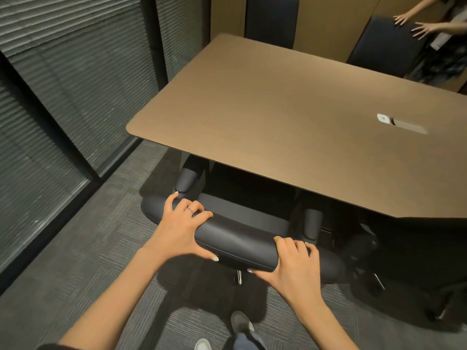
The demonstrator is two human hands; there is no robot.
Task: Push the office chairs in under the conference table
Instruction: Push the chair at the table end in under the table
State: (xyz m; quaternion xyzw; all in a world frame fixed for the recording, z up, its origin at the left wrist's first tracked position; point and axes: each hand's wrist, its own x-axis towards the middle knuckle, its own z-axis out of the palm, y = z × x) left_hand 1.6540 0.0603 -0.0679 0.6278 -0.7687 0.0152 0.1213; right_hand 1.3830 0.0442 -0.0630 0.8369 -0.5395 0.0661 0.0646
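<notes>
A black office chair (240, 237) stands at the near edge of the brown conference table (290, 117), its seat and both armrests partly under the tabletop. My left hand (180, 227) grips the top of the chair's backrest on the left side. On the right side of the same backrest top my right hand (294, 263) is closed over it. Across the table, two more dark chairs stand at the far edge: one chair (271, 20) close against it, the other chair (384, 44) held by another person's hands (414, 25).
A glass wall with grey blinds (75, 97) runs along the left, leaving a narrow carpet strip (88, 248). Another black chair base (404, 261) sits under the table at right. A white cable port (401, 122) is set in the tabletop. My shoes (240, 324) are behind the chair.
</notes>
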